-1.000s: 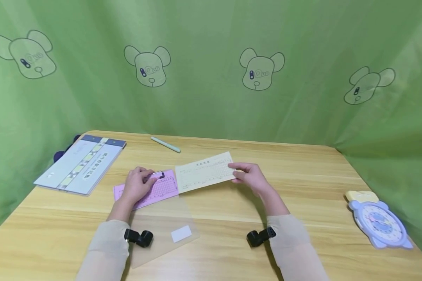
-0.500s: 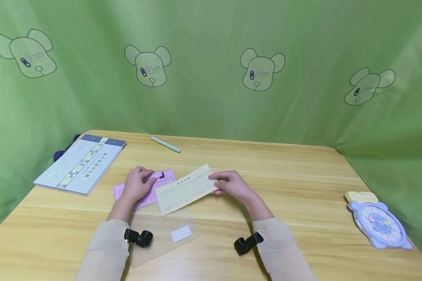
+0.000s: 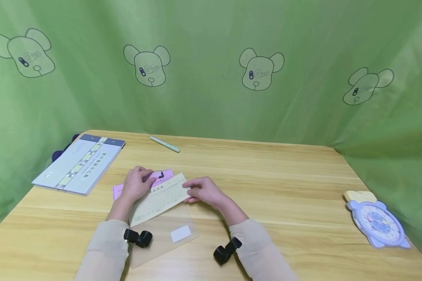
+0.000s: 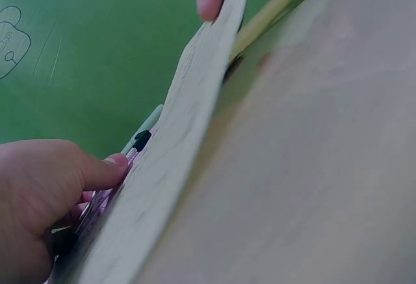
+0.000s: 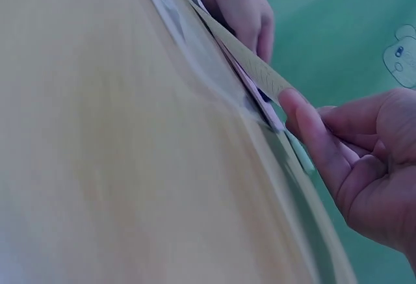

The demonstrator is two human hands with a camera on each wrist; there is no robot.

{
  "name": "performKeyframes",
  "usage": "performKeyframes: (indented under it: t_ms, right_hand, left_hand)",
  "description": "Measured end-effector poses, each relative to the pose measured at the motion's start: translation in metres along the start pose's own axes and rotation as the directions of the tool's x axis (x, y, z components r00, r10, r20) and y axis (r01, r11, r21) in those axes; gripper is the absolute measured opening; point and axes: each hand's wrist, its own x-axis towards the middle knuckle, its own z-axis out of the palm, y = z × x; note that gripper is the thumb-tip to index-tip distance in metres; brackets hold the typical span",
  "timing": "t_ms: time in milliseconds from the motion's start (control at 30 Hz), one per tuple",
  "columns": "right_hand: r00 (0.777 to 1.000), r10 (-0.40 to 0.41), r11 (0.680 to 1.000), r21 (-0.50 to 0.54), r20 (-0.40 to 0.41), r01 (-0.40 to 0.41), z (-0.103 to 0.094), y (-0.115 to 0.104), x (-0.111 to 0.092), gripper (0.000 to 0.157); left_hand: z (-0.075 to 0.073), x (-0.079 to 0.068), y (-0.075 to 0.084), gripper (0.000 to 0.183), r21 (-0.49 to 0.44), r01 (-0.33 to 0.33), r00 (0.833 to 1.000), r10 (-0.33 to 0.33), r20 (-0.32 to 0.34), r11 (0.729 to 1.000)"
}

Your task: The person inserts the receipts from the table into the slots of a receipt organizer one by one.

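A translucent clipboard (image 3: 161, 242) with a white label lies on the table, a pink printed form (image 3: 168, 174) along its far edge. My left hand (image 3: 135, 185) grips the clipboard's metal clip (image 3: 157, 175), which has a black end, with the thumb on top in the left wrist view. My right hand (image 3: 205, 192) pinches the right end of a pale yellow printed slip (image 3: 160, 201) between thumb and fingers. The slip slants over the clipboard and overlaps the pink form. Its far left end reaches close to my left wrist. Part of the pink form is hidden beneath the hand and slip.
A pale blue journal folder (image 3: 79, 164) lies at the left of the table (image 3: 267, 175). Near the back edge is a light green pen (image 3: 165, 144). At the right are a blue toy clock (image 3: 378, 224) and a cream-coloured block (image 3: 360, 196). A green curtain (image 3: 211, 109) hangs behind.
My right hand has moved left and toward me, bringing the yellow slip from the right of the pink form to over it and the clipboard. My left hand has stayed on the clip.
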Motion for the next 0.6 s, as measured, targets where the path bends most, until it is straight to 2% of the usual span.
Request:
performKeyframes:
  t_ms: [367,600]
  right_hand:
    - [0.996,0.086,0.976,0.198,0.027,-0.089,0.022,0.001,0.007,0.034]
    - [0.995,0.091,0.976,0.195,0.032,-0.096,0.03,-0.01,0.003,0.034]
  left_hand:
    - [-0.002,0.0,0.001,0.034,0.01,-0.01,1.0,0.01,0.003,1.0]
    - [-0.001,-0.001,0.0,0.036,-0.014,-0.008,1.0,0.008,0.009,1.0]
